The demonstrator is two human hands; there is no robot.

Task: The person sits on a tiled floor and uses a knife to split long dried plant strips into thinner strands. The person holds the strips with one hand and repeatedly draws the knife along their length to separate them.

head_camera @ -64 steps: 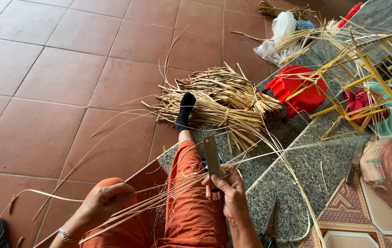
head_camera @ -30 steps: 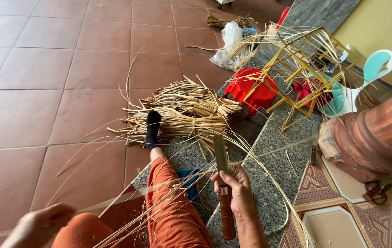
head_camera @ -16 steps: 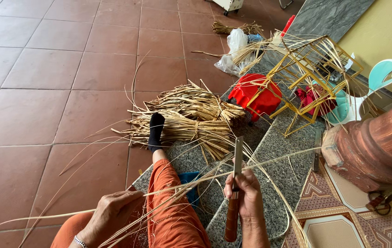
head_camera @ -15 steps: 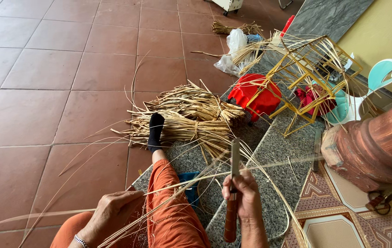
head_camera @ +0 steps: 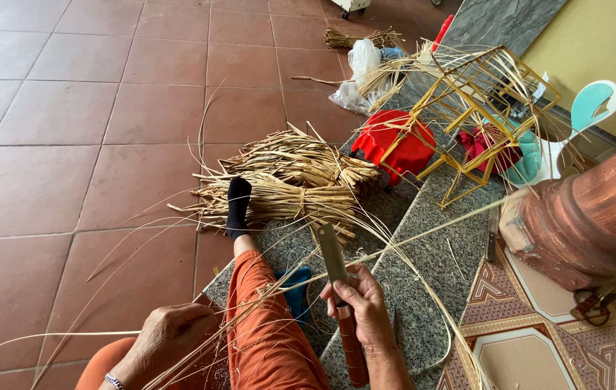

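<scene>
left hand (head_camera: 170,339) – fingers curled | right hand (head_camera: 358,303) – fist closed

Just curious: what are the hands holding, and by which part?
Right hand grips a knife where blade meets handle; left hand holds thin cane strips near their end.

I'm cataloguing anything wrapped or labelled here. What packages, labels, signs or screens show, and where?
Plastic bag: on the tiled floor at top centre, beyond the red stool; crumpled, translucent white, knotted.
Labels, signs, screens: none visible.
</scene>
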